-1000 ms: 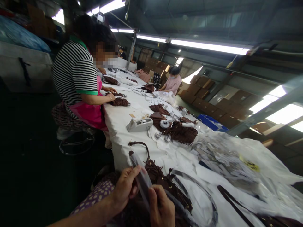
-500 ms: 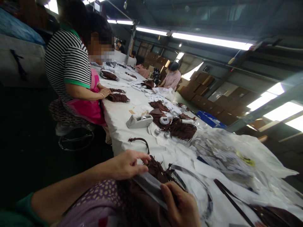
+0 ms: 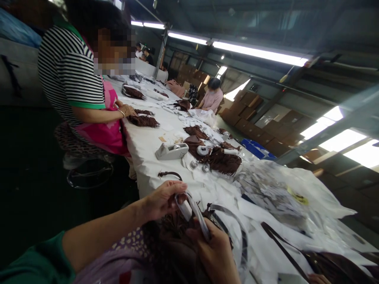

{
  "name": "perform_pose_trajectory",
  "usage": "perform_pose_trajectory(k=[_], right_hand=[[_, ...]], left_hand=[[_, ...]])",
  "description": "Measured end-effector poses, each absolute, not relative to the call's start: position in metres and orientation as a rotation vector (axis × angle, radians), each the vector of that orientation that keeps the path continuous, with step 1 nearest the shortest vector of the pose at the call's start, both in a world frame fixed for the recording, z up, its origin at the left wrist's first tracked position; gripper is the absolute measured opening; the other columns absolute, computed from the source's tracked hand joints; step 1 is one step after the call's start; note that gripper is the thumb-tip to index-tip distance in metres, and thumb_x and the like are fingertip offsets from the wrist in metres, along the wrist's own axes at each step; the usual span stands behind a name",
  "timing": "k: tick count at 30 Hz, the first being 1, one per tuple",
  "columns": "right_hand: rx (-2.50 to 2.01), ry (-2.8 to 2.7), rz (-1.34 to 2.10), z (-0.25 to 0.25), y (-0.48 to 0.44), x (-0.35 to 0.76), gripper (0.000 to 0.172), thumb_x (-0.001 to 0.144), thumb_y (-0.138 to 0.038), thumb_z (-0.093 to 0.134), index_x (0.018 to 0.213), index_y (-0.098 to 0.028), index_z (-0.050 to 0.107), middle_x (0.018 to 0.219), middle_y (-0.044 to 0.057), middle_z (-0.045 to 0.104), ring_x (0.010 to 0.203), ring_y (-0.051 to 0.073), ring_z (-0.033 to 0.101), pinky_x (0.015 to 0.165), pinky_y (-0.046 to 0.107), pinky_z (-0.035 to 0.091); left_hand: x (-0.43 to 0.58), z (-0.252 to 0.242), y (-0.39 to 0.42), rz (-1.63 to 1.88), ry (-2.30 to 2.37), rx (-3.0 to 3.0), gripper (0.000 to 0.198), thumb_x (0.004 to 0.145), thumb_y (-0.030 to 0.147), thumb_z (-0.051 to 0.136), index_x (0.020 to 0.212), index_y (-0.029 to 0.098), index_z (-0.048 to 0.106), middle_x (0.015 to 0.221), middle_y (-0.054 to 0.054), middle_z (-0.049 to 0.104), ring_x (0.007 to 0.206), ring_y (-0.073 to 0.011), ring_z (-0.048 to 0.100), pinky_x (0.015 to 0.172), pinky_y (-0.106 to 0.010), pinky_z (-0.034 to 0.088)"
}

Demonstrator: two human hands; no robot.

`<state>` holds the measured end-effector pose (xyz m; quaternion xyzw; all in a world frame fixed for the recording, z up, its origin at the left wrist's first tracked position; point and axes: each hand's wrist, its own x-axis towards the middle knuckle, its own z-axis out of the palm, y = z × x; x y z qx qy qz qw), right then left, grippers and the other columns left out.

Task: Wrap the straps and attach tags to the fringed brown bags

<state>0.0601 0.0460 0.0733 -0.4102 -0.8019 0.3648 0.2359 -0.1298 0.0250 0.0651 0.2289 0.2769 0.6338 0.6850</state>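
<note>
Clear plastic strip [image 3: 192,215], curved and held up between both hands, just above a fringed brown bag [image 3: 174,230] lying across the lap on a purple spotted cloth [image 3: 130,244]. Upper end of the strip pinched against the curled fingers [image 3: 180,185] of the left hand [image 3: 162,201]: a firm grasp, not a release. Lower end clenched in the right hand [image 3: 211,252], with its fingers [image 3: 201,236] wrapped around the plastic. Green sleeve [image 3: 50,256] at the top of the left arm. Bag's dark fringe close beneath the strip, partly in shadow.

Beyond the hands, a long table under white cloth [image 3: 145,165]. On it, a brown strap [image 3: 169,173] curled near the edge, a grey tape dispenser [image 3: 171,151], and a white tape roll [image 3: 203,150] beside more fringed bags [image 3: 222,161]. Large clear sack with a yellow label [image 3: 296,189] heaped to the right. Along the near side of the table, a co-worker in a striped shirt [image 3: 71,71] and pink apron [image 3: 100,134], with hands [image 3: 127,110] just beside a brown fringed piece [image 3: 143,121]. Farther along, across the table, a second co-worker in a pink top [image 3: 213,100]. Behind that side, stacked cardboard boxes [image 3: 248,114] and a blue crate [image 3: 254,149] on the floor.
</note>
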Motion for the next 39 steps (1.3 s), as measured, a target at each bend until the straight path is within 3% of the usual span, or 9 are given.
perform_pose_trajectory(k=[4, 7, 10, 14, 18, 23, 29, 35, 39], right_hand=[[-1.133, -1.890, 1.188, 0.065, 0.039, 0.045, 0.036, 0.078, -0.044, 0.064, 0.095, -0.013, 0.069, 0.071, 0.003, 0.066, 0.063, 0.016, 0.057, 0.056, 0.022, 0.047], [-1.150, -1.696, 1.195, 0.060, 0.039, 0.044, 0.040, 0.078, -0.047, 0.064, 0.099, -0.013, 0.067, 0.074, 0.003, 0.065, 0.064, 0.016, 0.057, 0.056, 0.022, 0.046], [-1.157, -1.642, 1.259, 0.060, 0.041, 0.050, 0.037, 0.076, -0.048, 0.066, 0.088, -0.013, 0.069, 0.067, 0.002, 0.062, 0.059, 0.015, 0.053, 0.052, 0.021, 0.044], [-1.138, -1.810, 1.355, 0.064, 0.043, 0.054, 0.032, 0.074, -0.045, 0.067, 0.073, -0.013, 0.070, 0.061, 0.002, 0.061, 0.056, 0.015, 0.052, 0.050, 0.022, 0.043], [-1.144, -1.852, 1.328, 0.061, 0.039, 0.046, 0.029, 0.072, -0.041, 0.070, 0.076, -0.012, 0.072, 0.064, 0.003, 0.063, 0.058, 0.016, 0.054, 0.051, 0.022, 0.043], [-1.176, -1.789, 1.358, 0.060, 0.041, 0.042, 0.037, 0.072, -0.044, 0.071, 0.092, -0.013, 0.073, 0.071, 0.005, 0.068, 0.061, 0.017, 0.058, 0.053, 0.023, 0.046], [-1.202, -1.841, 1.338, 0.062, 0.046, 0.046, 0.034, 0.075, -0.044, 0.068, 0.088, -0.013, 0.073, 0.077, 0.007, 0.071, 0.071, 0.022, 0.064, 0.063, 0.027, 0.050], [-1.118, -2.033, 1.255, 0.060, 0.042, 0.045, 0.031, 0.083, -0.041, 0.060, 0.096, -0.016, 0.071, 0.089, 0.006, 0.072, 0.086, 0.023, 0.066, 0.076, 0.027, 0.050], [-1.088, -2.031, 1.203, 0.051, 0.041, 0.049, 0.035, 0.088, -0.045, 0.052, 0.095, -0.016, 0.071, 0.088, 0.006, 0.072, 0.082, 0.022, 0.066, 0.073, 0.026, 0.052]], left_hand=[[-0.106, 0.045, 0.026, 1.542, 0.457, 0.236, 0.039, 0.076, 0.044, 0.065, 0.056, 0.014, 0.051, 0.042, 0.007, 0.038, 0.036, -0.0025, 0.030, 0.037, -0.015, 0.023], [-0.090, 0.028, 0.021, 1.584, 0.426, 0.267, 0.036, 0.079, 0.045, 0.063, 0.066, 0.013, 0.054, 0.056, 0.004, 0.049, 0.040, -0.0023, 0.037, 0.038, -0.015, 0.028], [-0.086, 0.018, 0.011, 1.478, 0.464, 0.499, 0.030, 0.081, 0.045, 0.062, 0.087, 0.016, 0.056, 0.070, 0.002, 0.055, 0.046, -0.0039, 0.044, 0.043, -0.016, 0.033], [-0.097, 0.021, -0.003, 1.257, 0.535, 0.905, 0.054, 0.079, 0.050, 0.064, 0.122, 0.021, 0.049, 0.082, -0.001, 0.058, 0.065, -0.0112, 0.053, 0.056, -0.020, 0.042], [-0.098, 0.030, -0.005, 1.353, 0.789, 1.070, 0.045, 0.076, 0.049, 0.067, 0.106, 0.017, 0.058, 0.089, -0.003, 0.057, 0.078, -0.0138, 0.051, 0.066, -0.022, 0.041], [-0.086, 0.029, -0.001, 1.435, 0.845, 0.825, 0.048, 0.071, 0.057, 0.068, 0.089, 0.015, 0.054, 0.066, 0.004, 0.049, 0.059, -0.0092, 0.044, 0.055, -0.020, 0.035], [-0.084, 0.023, 0.000, 1.399, 0.904, 0.755, 0.060, 0.068, 0.075, 0.054, 0.069, 0.015, 0.053, 0.049, 0.003, 0.046, 0.042, -0.0078, 0.037, 0.042, -0.021, 0.024], [-0.083, 0.020, 0.003, 1.551, 0.876, 0.265, 0.032, 0.069, 0.040, 0.068, 0.061, 0.016, 0.050, 0.051, 0.005, 0.045, 0.044, -0.0063, 0.038, 0.044, -0.019, 0.030], [-0.079, 0.018, 0.004, 1.518, 0.710, 0.218, 0.024, 0.069, 0.032, 0.068, 0.063, 0.016, 0.051, 0.055, 0.006, 0.047, 0.047, -0.0066, 0.043, 0.046, -0.018, 0.034]])
